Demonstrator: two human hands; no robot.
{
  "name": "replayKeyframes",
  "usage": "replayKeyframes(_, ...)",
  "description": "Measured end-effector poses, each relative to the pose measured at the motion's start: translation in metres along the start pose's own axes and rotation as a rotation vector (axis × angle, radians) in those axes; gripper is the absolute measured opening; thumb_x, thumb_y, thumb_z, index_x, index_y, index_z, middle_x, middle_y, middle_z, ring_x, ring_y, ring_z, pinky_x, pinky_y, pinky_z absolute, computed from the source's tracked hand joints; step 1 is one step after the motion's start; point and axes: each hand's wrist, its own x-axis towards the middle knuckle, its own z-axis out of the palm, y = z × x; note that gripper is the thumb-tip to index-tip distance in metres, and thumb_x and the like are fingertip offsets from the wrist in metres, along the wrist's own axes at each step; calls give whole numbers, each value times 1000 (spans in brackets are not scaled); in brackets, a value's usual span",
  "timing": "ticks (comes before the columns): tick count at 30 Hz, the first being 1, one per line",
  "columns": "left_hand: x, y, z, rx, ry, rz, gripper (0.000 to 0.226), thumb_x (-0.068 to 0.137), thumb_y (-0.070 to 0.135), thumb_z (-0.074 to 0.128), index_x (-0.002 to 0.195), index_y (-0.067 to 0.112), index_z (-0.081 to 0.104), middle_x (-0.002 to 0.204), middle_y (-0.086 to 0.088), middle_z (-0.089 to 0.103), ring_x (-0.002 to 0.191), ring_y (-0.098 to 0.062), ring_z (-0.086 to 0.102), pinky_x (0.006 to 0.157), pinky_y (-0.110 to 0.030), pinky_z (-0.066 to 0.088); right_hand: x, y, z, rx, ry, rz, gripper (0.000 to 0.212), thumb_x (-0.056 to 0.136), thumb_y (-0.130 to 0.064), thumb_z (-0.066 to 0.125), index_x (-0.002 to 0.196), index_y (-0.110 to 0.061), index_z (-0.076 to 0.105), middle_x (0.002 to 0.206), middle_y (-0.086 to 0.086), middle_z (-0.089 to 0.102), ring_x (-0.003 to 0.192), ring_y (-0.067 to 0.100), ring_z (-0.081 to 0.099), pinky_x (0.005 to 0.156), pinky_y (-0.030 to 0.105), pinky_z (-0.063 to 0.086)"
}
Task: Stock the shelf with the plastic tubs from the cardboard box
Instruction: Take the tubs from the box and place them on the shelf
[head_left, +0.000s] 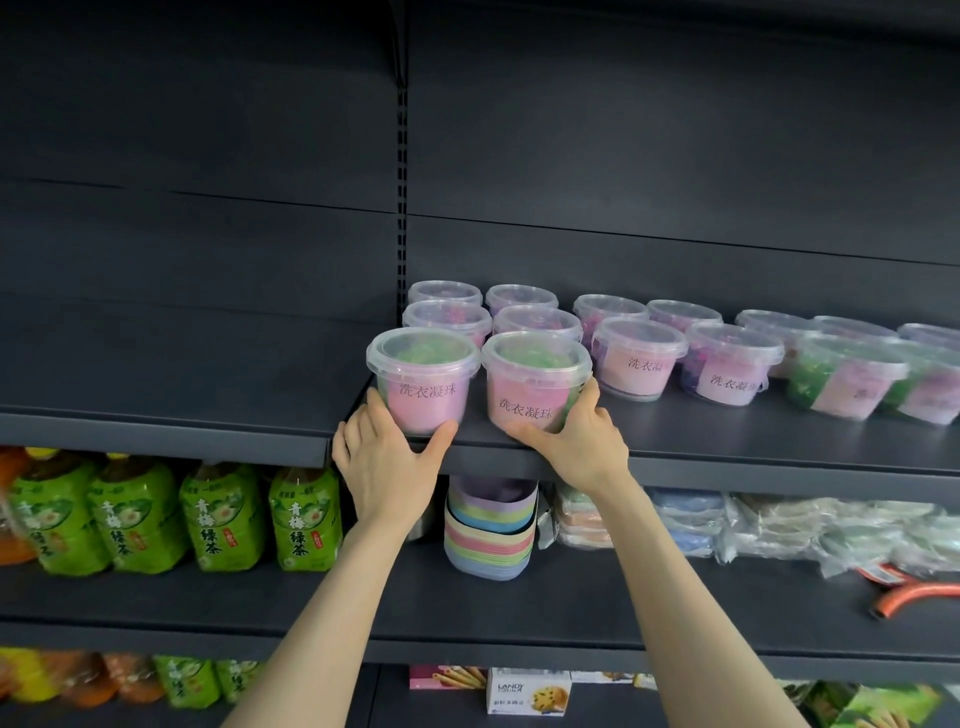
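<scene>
Two clear plastic tubs with pink labels and green contents stand at the front edge of the dark shelf (727, 452). My left hand (387, 457) cups the base of the left tub (423, 382) from below and the left side. My right hand (576, 439) wraps the base and right side of the right tub (535, 384). Behind and to the right stand several more lidded tubs (639, 356) in rows. The cardboard box is out of view.
The shelf's left section (182, 374) holds nothing. One level down stand green tea bottles (218, 514), a stack of pastel bowls (491, 530), packaged cloths (779, 525) and an orange-handled tool (914, 592). Snack boxes (527, 691) sit on the lowest level.
</scene>
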Motion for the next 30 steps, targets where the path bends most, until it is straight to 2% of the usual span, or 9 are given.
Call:
replayKeyframes(4, 0, 2, -1, -27, -22, -10, 93, 80, 56, 61, 144, 1, 21, 147, -17, 34, 139, -28, 23, 114, -36, 3, 0, 1, 3, -87, 22, -49, 105, 75, -66, 62, 146, -3, 16, 143, 9, 42, 129, 29, 39, 105, 45, 35)
replayKeyframes(9, 0, 2, -4, 14, -57, 6, 92, 84, 55, 56, 145, -1, 16, 149, -16, 30, 140, -26, 20, 114, -37, 2, -1, 5, 2, -114, 23, -72, 105, 79, -67, 56, 149, -6, 7, 138, 12, 48, 127, 30, 42, 105, 43, 36)
replayKeyframes(17, -2, -2, -7, 70, -80, 48, 86, 88, 51, 52, 144, -6, 19, 147, -21, 33, 139, -29, 26, 115, -39, 8, -9, 10, 11, -260, 83, -96, 97, 86, -69, 38, 149, -1, 8, 137, 12, 50, 131, 24, 40, 114, 40, 19)
replayKeyframes(20, -14, -7, -11, 76, -43, 111, 69, 91, 39, 53, 138, -7, 35, 140, -24, 42, 135, -33, 34, 111, -47, 21, -20, 16, 16, -226, 141, -129, 76, 92, -59, 37, 144, -5, 23, 137, 6, 50, 131, 21, 40, 115, 39, 15)
replayKeyframes(22, -26, -10, -16, 103, -53, 156, 54, 89, 28, 59, 130, -4, 47, 136, -22, 49, 132, -36, 38, 105, -50, 29, -30, 22, 13, -191, 183, -180, 56, 94, -48, 43, 134, -8, 40, 132, 5, 55, 126, 24, 45, 113, 39, 21)
replayKeyframes(24, -37, -11, -23, 127, -58, 229, 34, 86, 22, 62, 112, 0, 63, 122, -19, 61, 117, -39, 52, 94, -50, 40, -40, 26, 2, -165, 199, -218, 39, 94, -35, 50, 121, -9, 57, 121, 7, 62, 115, 28, 52, 103, 39, 34)
replayKeyframes(27, -53, 11, -42, 63, -82, 332, 21, 86, 25, 55, 83, 8, 68, 81, -8, 70, 74, -32, 66, 65, -39, 53, -62, 32, -25, -81, 219, -223, 27, 94, -29, 52, 99, -8, 67, 98, 8, 69, 93, 29, 60, 80, 36, 46)
replayKeyframes(30, -73, 43, -60, -13, -122, 409, 13, 88, 22, 60, 84, 11, 67, 78, -1, 71, 70, -25, 67, 60, -38, 54, -86, 42, -54, -25, 254, -244, 25, 94, -30, 53, 94, -10, 68, 90, 5, 71, 85, 26, 63, 73, 36, 49)
